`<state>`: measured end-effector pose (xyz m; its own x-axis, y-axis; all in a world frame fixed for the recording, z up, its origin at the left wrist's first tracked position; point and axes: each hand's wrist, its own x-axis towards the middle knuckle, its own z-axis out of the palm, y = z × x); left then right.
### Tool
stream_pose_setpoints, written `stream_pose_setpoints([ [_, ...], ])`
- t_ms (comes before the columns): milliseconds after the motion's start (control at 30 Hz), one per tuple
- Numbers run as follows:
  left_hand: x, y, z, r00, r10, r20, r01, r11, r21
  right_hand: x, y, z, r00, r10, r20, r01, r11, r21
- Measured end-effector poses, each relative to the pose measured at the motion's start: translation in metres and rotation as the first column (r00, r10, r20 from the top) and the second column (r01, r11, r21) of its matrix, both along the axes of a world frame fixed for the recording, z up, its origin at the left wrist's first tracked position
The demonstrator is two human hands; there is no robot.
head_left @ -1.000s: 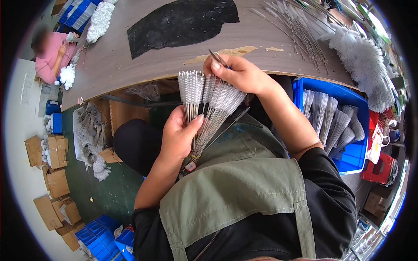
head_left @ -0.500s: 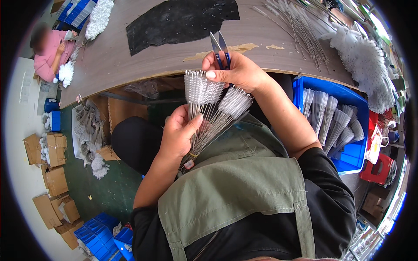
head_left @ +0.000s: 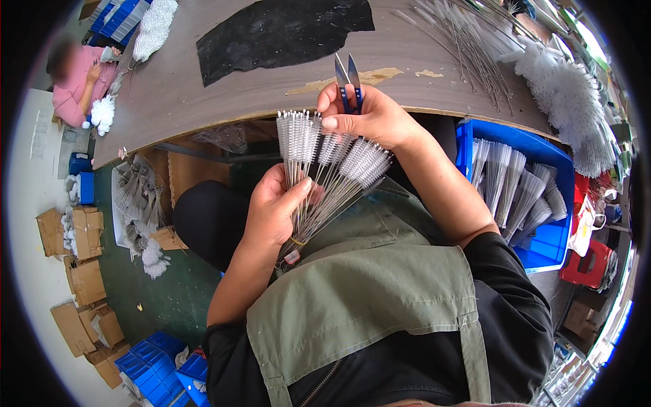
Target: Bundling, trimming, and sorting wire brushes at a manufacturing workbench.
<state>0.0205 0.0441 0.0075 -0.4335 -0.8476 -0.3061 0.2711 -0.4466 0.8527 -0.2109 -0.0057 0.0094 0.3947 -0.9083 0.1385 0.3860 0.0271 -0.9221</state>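
Note:
A fanned bundle of thin wire brushes (head_left: 366, 163) with pale bristle heads is gripped by my left hand (head_left: 274, 203), the thumb pressed across the wire stems. Toward my lap the stems gather under a yellowish band. My right hand (head_left: 369, 119) has small blue-handled thread snips (head_left: 349, 88) in it, the blades pointing away from me toward the table. Its thumb and forefinger touch or nearly touch the brush tips in the middle of the fan; exact contact is hard to make out.
Ahead lies a brown table (head_left: 163, 102) with a black sheet (head_left: 281, 37) and loose wire brushes (head_left: 468, 54). At my right stands a blue bin (head_left: 549, 251) of bundled brushes. A white container (head_left: 122, 217) is at left, near cardboard boxes (head_left: 88, 285). A person in pink (head_left: 78, 74) sits far left.
The left part of the brush fan has shifted left with my left hand, widening the gap in the middle. My right hand and the snips have moved slightly right and turned a little.

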Motion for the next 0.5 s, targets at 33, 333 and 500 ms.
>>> stream_pose_setpoints([
  [33,0.000,0.000,0.000,1.000,-0.002,0.005,0.002,1.000,-0.007,0.001,0.001,0.000,1.000,-0.012,-0.008,0.012,0.999,-0.040],
  [333,0.001,-0.002,-0.011,0.996,-0.077,0.053,0.082,0.993,-0.089,-0.001,-0.006,-0.010,0.983,-0.008,-0.185,-0.012,0.995,-0.103],
  [500,0.000,-0.003,-0.003,1.000,-0.011,-0.021,0.011,0.999,0.038,0.005,0.003,0.008,0.998,0.021,0.052,-0.022,0.999,0.031],
])
